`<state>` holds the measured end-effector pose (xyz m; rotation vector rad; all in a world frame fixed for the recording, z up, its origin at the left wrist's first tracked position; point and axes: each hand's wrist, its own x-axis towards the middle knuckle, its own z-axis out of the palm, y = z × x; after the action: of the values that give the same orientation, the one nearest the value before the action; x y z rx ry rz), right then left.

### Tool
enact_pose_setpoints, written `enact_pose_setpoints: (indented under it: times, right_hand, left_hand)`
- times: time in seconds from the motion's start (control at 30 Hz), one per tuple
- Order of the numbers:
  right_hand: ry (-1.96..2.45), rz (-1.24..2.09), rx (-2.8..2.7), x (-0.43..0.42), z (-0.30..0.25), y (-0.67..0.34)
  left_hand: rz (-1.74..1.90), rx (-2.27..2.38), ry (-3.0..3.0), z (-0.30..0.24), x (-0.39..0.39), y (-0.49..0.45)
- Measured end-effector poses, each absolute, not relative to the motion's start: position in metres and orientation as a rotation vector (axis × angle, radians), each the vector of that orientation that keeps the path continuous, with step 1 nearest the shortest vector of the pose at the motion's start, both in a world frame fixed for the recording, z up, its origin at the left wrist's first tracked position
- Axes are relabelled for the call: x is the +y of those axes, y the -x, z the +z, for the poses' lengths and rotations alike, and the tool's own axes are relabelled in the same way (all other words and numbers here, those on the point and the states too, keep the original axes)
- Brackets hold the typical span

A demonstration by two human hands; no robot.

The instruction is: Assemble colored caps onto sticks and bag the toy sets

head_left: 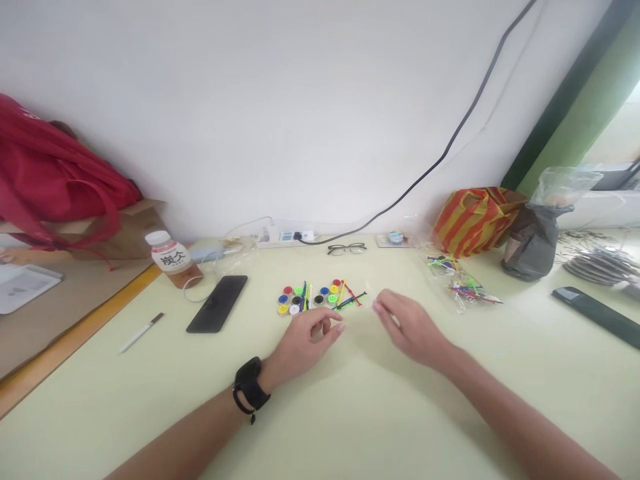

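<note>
From my remote seat I see both hands low over the table point(350, 413), just below centre of the frame. The left hand point(305, 337) is curled, thumb and forefinger tips drawn close as if pinching; I cannot tell whether anything is between them. The right hand point(407, 327) is half closed, its fingers pointing left toward the other hand. A pale sliver shows by its knuckles, too small for me to say whether it is held. The discs point(295, 300) and sticks point(347, 297) lie in a loose cluster just above both hands, at centre frame. I judge they are spread flat there so that each colour can be picked out within easy reach. A faint clear film seems to lie between the sticks and the right fingertips, but glare washes it out. Right of centre, a clear bag point(463, 283) holds more sticks, well apart from the hands. The phone point(217, 303), the bottle point(173, 259) and the pen point(141, 332) sit to the left, out of the working patch. The glasses point(347, 249) and a power strip point(286, 236) are pushed back against the wall. At upper left a red bag point(50, 173) is cut off by the frame edge, and at far right a dark flat object point(597, 317) runs out of view. The watch point(249, 387) hides the left wrist.
</note>
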<state>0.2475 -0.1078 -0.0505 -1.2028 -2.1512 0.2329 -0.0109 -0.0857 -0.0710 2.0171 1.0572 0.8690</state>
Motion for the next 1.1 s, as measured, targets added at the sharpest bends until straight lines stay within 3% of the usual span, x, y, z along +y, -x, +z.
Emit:
enact_pose_setpoints:
  times: [0.17,0.33,0.57,0.7,0.87,1.1]
  right_hand:
    - [1.657,-0.143,-2.131,-0.083,-0.055,-0.300]
    - [1.990,0.034,-2.440,-0.072,-0.076,-0.311]
    - [2.079,-0.061,-2.324,-0.076,-0.071,-0.306]
    - [1.757,-0.177,-2.230,-0.080,-0.071,-0.287]
    - [1.085,0.155,-2.359,-0.094,-0.077,-0.249]
    - [1.072,0.202,-2.438,-0.097,-0.083,-0.239]
  left_hand:
    - [0.894,1.237,-2.316,-0.076,-0.077,0.018]
    - [0.893,1.261,-2.469,-0.079,-0.077,0.018]
    - [0.748,1.191,-2.640,-0.074,-0.081,0.020]
    - [0.667,1.173,-2.633,-0.074,-0.078,0.022]
    - [0.758,1.122,-2.613,-0.076,-0.077,0.022]
    - [0.829,1.055,-2.644,-0.070,-0.078,0.018]
